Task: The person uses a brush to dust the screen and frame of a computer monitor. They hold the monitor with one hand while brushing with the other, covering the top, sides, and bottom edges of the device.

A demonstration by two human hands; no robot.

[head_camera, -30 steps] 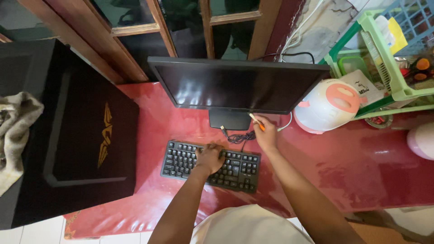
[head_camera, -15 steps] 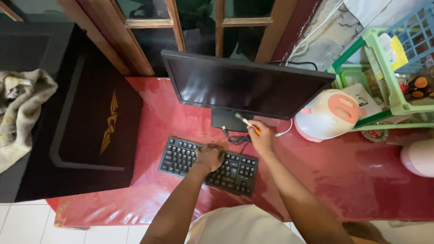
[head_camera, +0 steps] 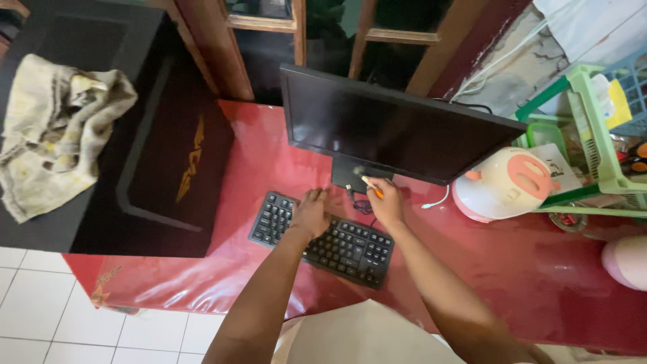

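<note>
Honestly, my left hand (head_camera: 311, 214) lies flat on the keyboard (head_camera: 323, 240) at frame centre, while my right hand (head_camera: 386, 202) pinches a small brush (head_camera: 367, 181) at the monitor's (head_camera: 397, 131) stand. Risk as I see it: snagging the cables (head_camera: 360, 204) or nudging that monitor over.

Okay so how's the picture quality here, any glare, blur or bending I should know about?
Head view: soft glare streaks across the glossy red table cover and a faint sheen on the dark monitor; the brush tip in the right hand is blurred; the left hand on the keyboard looks sharp; the wide lens bends the frame edges, so the window frame leans.
</note>
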